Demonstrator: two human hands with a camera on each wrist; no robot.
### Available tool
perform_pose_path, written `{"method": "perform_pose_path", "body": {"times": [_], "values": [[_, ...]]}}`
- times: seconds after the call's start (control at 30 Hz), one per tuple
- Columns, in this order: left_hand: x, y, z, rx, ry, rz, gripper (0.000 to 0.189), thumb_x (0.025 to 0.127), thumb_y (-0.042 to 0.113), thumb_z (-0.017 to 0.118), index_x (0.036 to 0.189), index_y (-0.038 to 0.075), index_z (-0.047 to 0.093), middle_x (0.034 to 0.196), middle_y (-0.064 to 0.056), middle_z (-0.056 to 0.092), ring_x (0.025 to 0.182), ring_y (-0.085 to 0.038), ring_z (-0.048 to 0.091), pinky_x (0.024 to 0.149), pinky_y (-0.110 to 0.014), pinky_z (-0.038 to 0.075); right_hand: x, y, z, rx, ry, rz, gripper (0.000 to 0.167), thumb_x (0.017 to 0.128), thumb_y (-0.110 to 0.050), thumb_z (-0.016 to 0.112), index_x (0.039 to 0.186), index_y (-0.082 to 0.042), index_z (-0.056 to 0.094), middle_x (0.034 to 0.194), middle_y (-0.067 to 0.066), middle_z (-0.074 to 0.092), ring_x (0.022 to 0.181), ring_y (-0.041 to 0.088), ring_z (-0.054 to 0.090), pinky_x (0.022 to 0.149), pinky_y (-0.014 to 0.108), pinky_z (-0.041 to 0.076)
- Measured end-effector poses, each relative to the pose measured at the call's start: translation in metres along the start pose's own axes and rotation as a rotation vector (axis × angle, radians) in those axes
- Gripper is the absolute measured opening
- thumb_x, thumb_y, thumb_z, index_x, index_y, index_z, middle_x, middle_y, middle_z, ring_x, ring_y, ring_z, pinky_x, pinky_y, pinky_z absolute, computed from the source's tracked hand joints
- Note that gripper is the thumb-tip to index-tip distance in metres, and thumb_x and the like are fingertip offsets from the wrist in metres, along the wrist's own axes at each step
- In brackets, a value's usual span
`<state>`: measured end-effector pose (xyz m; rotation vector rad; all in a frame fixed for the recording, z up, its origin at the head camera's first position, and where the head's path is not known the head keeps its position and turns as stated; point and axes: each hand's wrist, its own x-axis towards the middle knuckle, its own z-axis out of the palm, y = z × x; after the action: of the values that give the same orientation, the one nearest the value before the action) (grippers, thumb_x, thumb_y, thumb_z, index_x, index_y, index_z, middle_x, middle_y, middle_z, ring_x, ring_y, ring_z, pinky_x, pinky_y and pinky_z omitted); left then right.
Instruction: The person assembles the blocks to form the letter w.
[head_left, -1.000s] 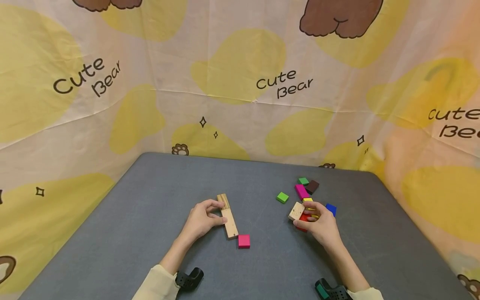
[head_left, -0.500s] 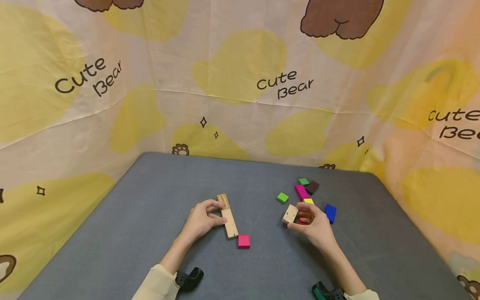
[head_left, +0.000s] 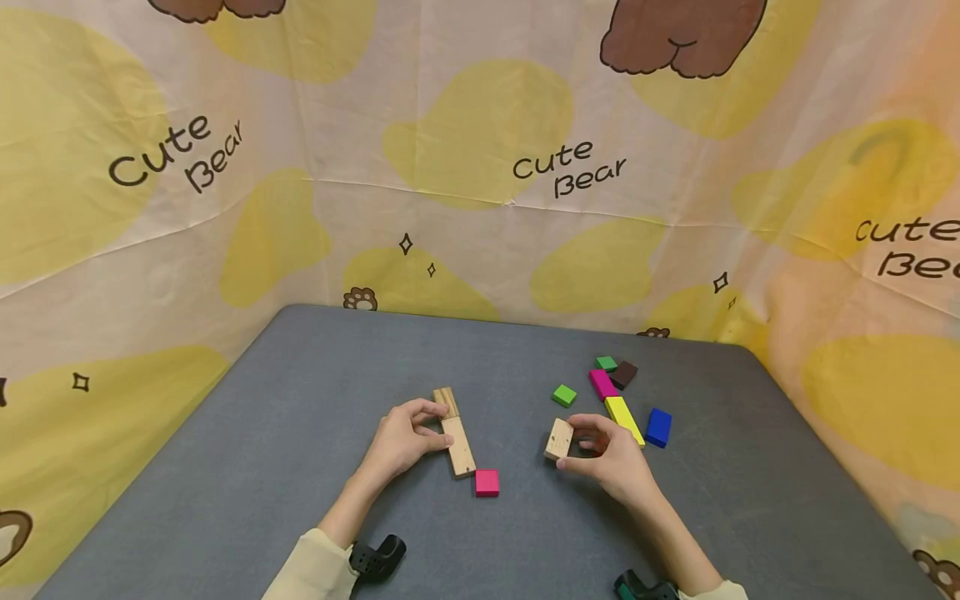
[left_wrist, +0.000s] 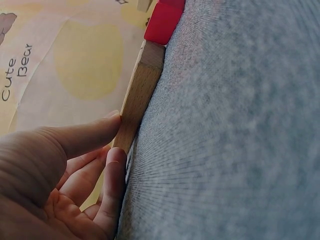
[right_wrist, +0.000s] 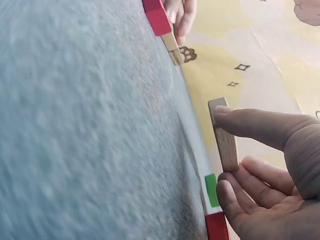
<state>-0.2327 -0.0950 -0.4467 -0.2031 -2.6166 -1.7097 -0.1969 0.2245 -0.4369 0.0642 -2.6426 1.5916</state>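
Two natural wooden blocks lie end to end in the head view, a striped one (head_left: 447, 400) behind a plain one (head_left: 461, 454). Thumb and index fingertips of my left hand (head_left: 401, 437) touch their left side. A pinkish-red block (head_left: 487, 482) sits at the near right corner of the plain one. Farther right, my right hand (head_left: 617, 462) pinches another wooden block (head_left: 558, 439) between thumb and fingers. The right wrist view shows this held block (right_wrist: 227, 142) tilted above the table, thumb on its near face.
Right of centre lie a light green block (head_left: 565, 395), a dark green block (head_left: 606, 363), a dark brown block (head_left: 624, 374), a magenta block (head_left: 603, 384), a long yellow block (head_left: 624, 421) and a blue block (head_left: 659, 427). A printed cloth (head_left: 480, 133) hangs behind the grey table (head_left: 360, 358).
My right hand has carried its wooden block left and slightly nearer, away from the coloured blocks, uncovering the yellow and blue ones. The left hand and its blocks have stayed in place.
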Motion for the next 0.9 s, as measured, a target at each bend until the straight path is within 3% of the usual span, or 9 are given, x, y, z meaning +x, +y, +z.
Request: {"method": "perform_pose_path", "body": {"times": [0.1, 0.23, 0.37, 0.6, 0.9], "values": [[-0.001, 0.001, 0.000, -0.006, -0.002, 0.001, 0.037, 0.075, 0.005, 0.085, 0.109, 0.007, 0.070, 0.107, -0.005, 0.072, 0.071, -0.013, 0.069, 0.068, -0.033, 0.049, -0.001, -0.002, 0.003, -0.022, -0.042, 0.002, 0.060, 0.065, -0.014, 0.094, 0.119, -0.009, 0.067, 0.108, 0.004, 0.066, 0.095, 0.021, 0.061, 0.086, 0.038, 0.049], [-0.001, 0.002, -0.001, -0.007, -0.002, -0.001, 0.037, 0.075, 0.005, 0.085, 0.109, 0.007, 0.070, 0.107, -0.005, 0.072, 0.072, -0.013, 0.069, 0.069, -0.034, 0.049, -0.001, -0.003, 0.005, -0.061, -0.161, -0.030, 0.061, 0.066, -0.017, 0.094, 0.119, -0.006, 0.066, 0.106, 0.004, 0.064, 0.088, 0.021, 0.058, 0.076, 0.031, 0.049], [0.000, 0.001, -0.001, -0.008, -0.002, -0.004, 0.036, 0.075, 0.006, 0.085, 0.109, 0.007, 0.070, 0.107, -0.004, 0.072, 0.072, -0.013, 0.069, 0.068, -0.034, 0.049, -0.001, -0.002, 0.006, -0.021, -0.256, -0.050, 0.061, 0.069, -0.013, 0.092, 0.122, -0.002, 0.063, 0.108, 0.007, 0.063, 0.085, 0.023, 0.058, 0.070, 0.028, 0.050], [0.001, -0.002, 0.000, -0.011, 0.003, -0.004, 0.036, 0.075, 0.006, 0.086, 0.107, 0.008, 0.071, 0.108, -0.003, 0.072, 0.071, -0.013, 0.069, 0.068, -0.033, 0.049, 0.001, -0.004, 0.016, 0.091, -0.298, -0.035, 0.061, 0.071, -0.004, 0.088, 0.125, 0.002, 0.060, 0.109, 0.011, 0.063, 0.086, 0.028, 0.061, 0.069, 0.027, 0.051], [0.001, 0.001, 0.000, -0.004, -0.004, -0.014, 0.036, 0.076, 0.005, 0.085, 0.109, 0.008, 0.070, 0.109, -0.003, 0.072, 0.072, -0.013, 0.068, 0.069, -0.034, 0.049, 0.011, -0.009, 0.033, 0.050, -0.302, -0.068, 0.059, 0.070, -0.011, 0.090, 0.122, -0.002, 0.063, 0.099, 0.008, 0.063, 0.082, 0.023, 0.061, 0.068, 0.028, 0.051]]}}
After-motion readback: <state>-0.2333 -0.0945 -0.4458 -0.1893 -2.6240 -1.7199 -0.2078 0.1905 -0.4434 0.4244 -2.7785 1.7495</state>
